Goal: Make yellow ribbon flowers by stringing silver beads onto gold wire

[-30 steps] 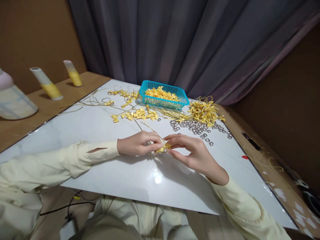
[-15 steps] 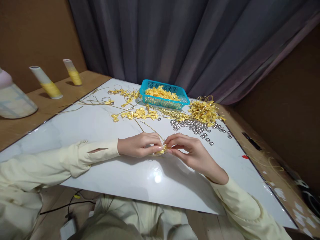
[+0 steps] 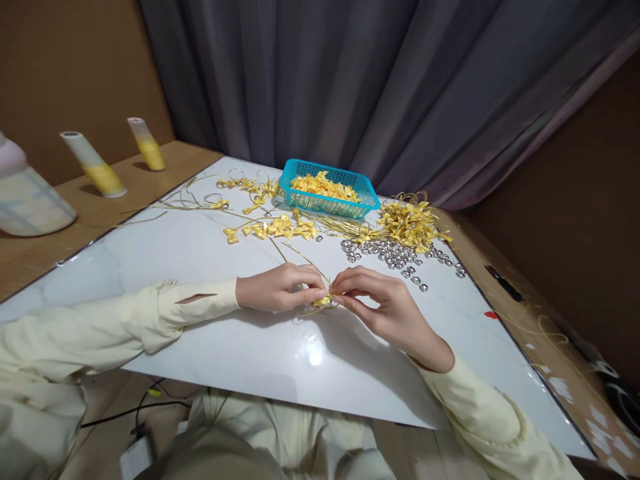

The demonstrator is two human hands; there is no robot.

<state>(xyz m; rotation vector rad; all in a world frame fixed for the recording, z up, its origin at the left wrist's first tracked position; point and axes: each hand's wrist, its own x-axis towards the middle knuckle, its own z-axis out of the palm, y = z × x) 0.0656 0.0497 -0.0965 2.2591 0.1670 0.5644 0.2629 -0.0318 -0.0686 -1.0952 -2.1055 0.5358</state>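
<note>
My left hand (image 3: 283, 287) and my right hand (image 3: 379, 298) meet fingertip to fingertip low over the white tabletop. Between them is a small yellow ribbon bow (image 3: 322, 302) with gold cord about it. The left thumb and fingers pinch the bow from its left side. On the right, my thumb and forefinger are closed at the bow's other edge, where thin gold cord shows; the fingers partly hide what they grip. Loose gold cords (image 3: 300, 253) lie just beyond the hands. Farther back lies a row of yellow bows (image 3: 283, 228).
A teal basket (image 3: 375, 202) holds many bows. Right of it are a heap of corded bows (image 3: 410, 223) and scattered silver rings or beads (image 3: 387, 253). Yellow thread spools (image 3: 103, 179) and a large bottle (image 3: 35, 207) stand left. A black tool (image 3: 504, 283) lies at the right edge.
The fingertips have shifted slightly around the bow, and more of its lower part shows now. My right hand has moved a little to the left. Other things lie as before.
</note>
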